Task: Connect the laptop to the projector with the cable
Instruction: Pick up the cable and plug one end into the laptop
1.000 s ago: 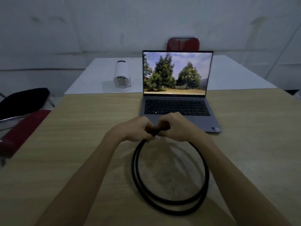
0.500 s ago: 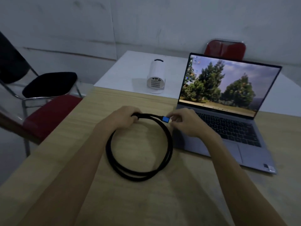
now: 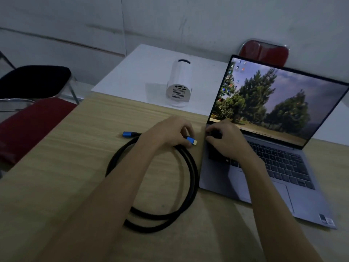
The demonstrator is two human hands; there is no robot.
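1. Head view. Left hand (image 3: 168, 132): fingers clamped on one blue plug (image 3: 191, 140) of the black cable (image 3: 190, 173); gold tip pokes out past the fingertips, pointing at the laptop's left edge, just short of it.
2. Right hand (image 3: 225, 140): lies on the laptop (image 3: 264, 167) at the back-left corner of the keyboard, fingers curled together by the hinge; cannot tell whether they grip anything.
3. Cable: coiled in approx. two loops on the wooden table (image 3: 66, 157), under and nearer the camera than the left hand, beside the laptop's left side.
4. Second blue plug (image 3: 129, 134): flat on the table, left of the left-hand fingers, apart from them.
5. Projector (image 3: 180, 84): white cylinder on the white table (image 3: 136, 72), beyond the left-hand fingers; vented end w/ ports faces the camera.
6. Laptop: open, screen lit w/ tree wallpaper.
7. Misc.: red chair (image 3: 264, 51) behind the screen; black seat (image 3: 34, 80) and red seat (image 3: 28, 125) far left.
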